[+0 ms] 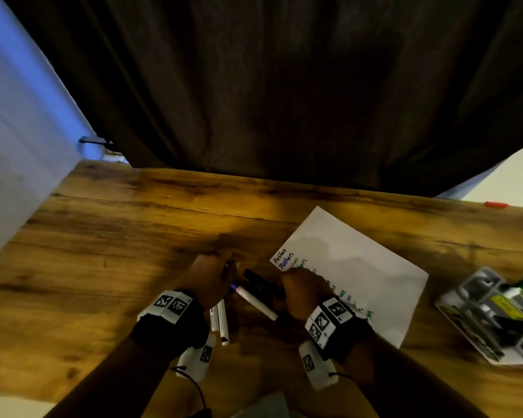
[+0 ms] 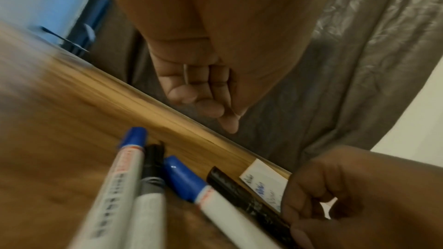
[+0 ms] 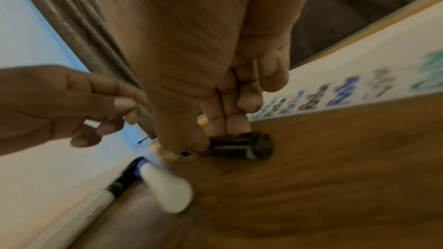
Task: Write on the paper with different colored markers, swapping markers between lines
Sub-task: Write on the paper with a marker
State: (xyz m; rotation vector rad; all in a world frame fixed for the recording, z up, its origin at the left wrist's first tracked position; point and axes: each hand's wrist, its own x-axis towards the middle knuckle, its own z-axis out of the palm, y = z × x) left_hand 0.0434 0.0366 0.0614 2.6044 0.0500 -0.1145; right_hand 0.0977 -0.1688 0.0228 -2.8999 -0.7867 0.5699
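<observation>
While the right hand (image 1: 302,294) is curling its fingers around one black marker (image 3: 239,146) lying on the wooden table (image 1: 103,236), the left hand (image 1: 209,276) is hovering beside it, fingers loosely bent and holding nothing I can make out. Three white-barrelled markers are lying between the wrists: two with blue caps (image 2: 134,139) (image 2: 184,177) and one black-tipped (image 2: 153,158). One sheet of paper (image 1: 360,267), carrying black, blue and green lines, is sitting right of the hands. One grey tray (image 1: 489,318) is resting at the far right.
</observation>
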